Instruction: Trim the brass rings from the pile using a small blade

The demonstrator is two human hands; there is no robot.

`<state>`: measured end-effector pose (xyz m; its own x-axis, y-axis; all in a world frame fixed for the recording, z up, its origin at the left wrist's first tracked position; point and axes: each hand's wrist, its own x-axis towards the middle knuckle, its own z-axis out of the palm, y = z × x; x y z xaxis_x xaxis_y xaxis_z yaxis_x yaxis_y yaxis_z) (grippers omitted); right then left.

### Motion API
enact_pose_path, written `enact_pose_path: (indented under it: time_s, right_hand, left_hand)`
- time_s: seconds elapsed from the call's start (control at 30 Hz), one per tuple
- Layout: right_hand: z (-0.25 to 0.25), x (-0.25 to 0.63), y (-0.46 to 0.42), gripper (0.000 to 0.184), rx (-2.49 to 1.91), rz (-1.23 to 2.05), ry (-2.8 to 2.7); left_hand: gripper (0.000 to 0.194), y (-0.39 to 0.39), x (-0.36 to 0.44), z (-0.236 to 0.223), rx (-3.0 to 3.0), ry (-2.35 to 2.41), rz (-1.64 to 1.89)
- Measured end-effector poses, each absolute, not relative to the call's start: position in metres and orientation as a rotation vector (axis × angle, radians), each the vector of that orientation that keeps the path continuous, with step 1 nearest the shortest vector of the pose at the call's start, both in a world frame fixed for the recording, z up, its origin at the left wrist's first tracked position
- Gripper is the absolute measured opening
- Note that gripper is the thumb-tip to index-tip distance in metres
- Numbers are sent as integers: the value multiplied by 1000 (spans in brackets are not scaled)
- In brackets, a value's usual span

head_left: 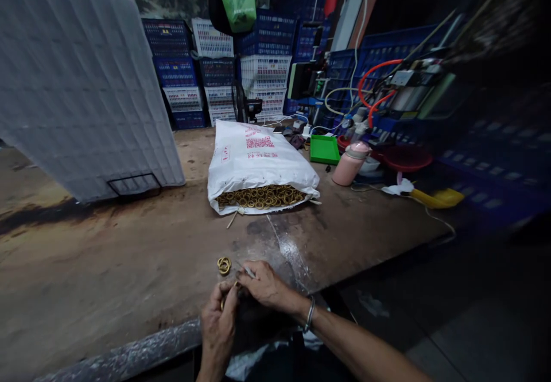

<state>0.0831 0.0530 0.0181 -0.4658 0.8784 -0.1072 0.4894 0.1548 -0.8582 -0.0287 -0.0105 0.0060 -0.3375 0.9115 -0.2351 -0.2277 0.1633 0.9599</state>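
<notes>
My left hand [218, 321] is closed at the table's front edge, pinching a small brass-coloured ring, partly hidden by the fingers. Close against it, my right hand [266, 285] is closed on a thin, pointed metal tool [249, 271]; its exact kind is hard to make out. The fingertips of both hands meet around the ring. Just beyond them, a little pile of brass-coloured rings [224, 265] lies on the wooden table [163, 255]. Farther back rests a white woven sack [267, 164], its open mouth toward me, full of similar rings [260, 196].
A white padded panel [90, 83] stands on the left. At the right are a green tray [324, 149], a pink bottle [350, 164], a red bowl [407, 158] and a yellow object [439, 198]. Stacked blue and white crates [264, 72] line the back, with a small black fan [243, 103] before them.
</notes>
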Motion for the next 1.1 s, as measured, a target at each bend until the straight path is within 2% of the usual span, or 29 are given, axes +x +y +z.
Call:
enact_pose_path:
  time_s: [0.2,0.37,0.57,0.73,1.1]
  right_hand:
    - [20,84,53,21,-1314,1212,-1991]
    - [21,88,55,23,-1271,1239,-1979]
    - [19,98,52,11,-1268,941,-2239]
    - [27,99,45,25,-1245,817,-2497]
    - [24,96,44,24,-1279,657,-2594]
  left_hand:
    - [36,-9,-34,-4,626,1256,1107]
    - [31,-12,-27,4,531,1115,1204]
    - [29,-11,-24,8,496,1069,1257]
    - [34,-9,-25,5,505,1128,1241]
    - [37,-8,-25,-1,555,1226,1251]
